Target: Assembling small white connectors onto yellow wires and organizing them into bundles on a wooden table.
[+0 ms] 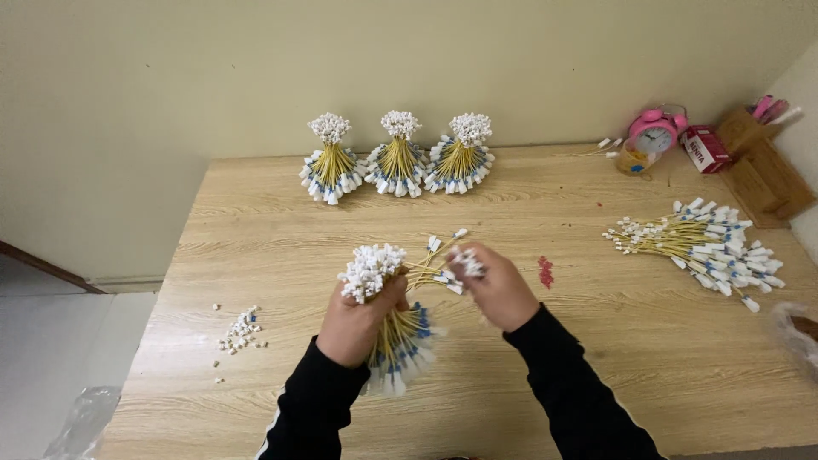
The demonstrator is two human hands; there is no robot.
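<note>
While a bundle of yellow cables (pixel 394 328) is gripped upright in the left hand (pixel 358 319) near the table's (pixel 596 358) front edge, a few loose cables (pixel 434 268), lying just right of it, are pinched by the right hand (pixel 501 290).

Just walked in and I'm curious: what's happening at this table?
A person in black sleeves grips a bundle of thin yellow cables with white plug ends in the left hand. The right hand pinches a few more of them beside it. Three finished, fanned-out bundles stand along the wall; a loose pile of the same cables lies to the right, and small white caps are scattered at left.
</note>
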